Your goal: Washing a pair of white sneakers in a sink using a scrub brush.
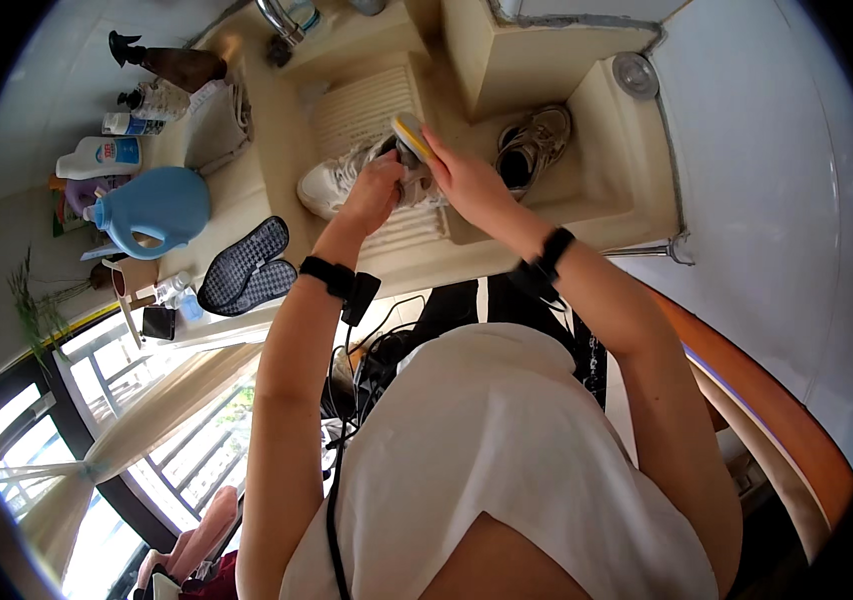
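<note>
A white sneaker [329, 182] lies across the ribbed washboard [370, 105] of a cream laundry sink [501, 229], its toe to the left. My left hand [376, 191] grips it near the collar. In my right hand [469, 176] is a scrub brush [413, 137] with a yellow stripe, held against the shoe's opening. Its bristles are hidden from me. The second sneaker [535, 150] rests in the basin to the right, with its dark insides showing.
Two checked insoles [246, 266] lie on the left ledge. Behind them stand a blue jug [156, 210], a white detergent bottle [100, 157] and a brown spray bottle [171, 66]. A folded grey cloth [220, 127] sits near the metal faucet [280, 22]. Cables [336, 465] hang from my wrist straps.
</note>
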Available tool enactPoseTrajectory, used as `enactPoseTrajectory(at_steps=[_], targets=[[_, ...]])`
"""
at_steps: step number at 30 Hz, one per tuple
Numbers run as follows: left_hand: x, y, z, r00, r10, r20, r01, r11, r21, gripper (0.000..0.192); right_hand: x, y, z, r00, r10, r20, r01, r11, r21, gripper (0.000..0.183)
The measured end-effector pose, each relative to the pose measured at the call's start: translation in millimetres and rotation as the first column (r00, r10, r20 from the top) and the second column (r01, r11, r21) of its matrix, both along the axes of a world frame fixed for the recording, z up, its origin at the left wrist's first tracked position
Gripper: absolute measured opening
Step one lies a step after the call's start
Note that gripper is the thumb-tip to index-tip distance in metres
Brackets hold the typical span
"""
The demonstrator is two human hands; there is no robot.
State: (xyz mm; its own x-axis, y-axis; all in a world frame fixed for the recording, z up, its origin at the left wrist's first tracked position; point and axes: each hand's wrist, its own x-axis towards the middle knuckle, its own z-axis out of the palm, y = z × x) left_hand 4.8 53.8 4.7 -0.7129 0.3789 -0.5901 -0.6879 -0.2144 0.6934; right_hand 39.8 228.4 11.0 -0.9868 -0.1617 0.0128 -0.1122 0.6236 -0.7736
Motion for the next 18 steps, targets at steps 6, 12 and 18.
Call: enactPoseTrajectory(at_steps=[6, 12, 18], targets=[[5, 6, 15, 0.821, -0.302, -0.485, 0.162, 0.937, -0.308, 0.032, 60, 21, 2, 0.999, 0.043, -0.014, -0.042, 0.999, 0.033, 0.049], [13, 29, 23, 0.688, -0.628, -0.364, 0.043, 0.536, -0.843, 0.045, -10, 11, 3, 0.983, -0.091, 0.156, 0.081, 0.994, 0.069, 0.048], [10, 29, 31, 0.755, -0.588, -0.289, 0.062, 0.504, -0.861, 0.046, 12, 10, 27, 0.973, -0.030, -0.230, 0.044, 0.997, 0.059, 0.048]])
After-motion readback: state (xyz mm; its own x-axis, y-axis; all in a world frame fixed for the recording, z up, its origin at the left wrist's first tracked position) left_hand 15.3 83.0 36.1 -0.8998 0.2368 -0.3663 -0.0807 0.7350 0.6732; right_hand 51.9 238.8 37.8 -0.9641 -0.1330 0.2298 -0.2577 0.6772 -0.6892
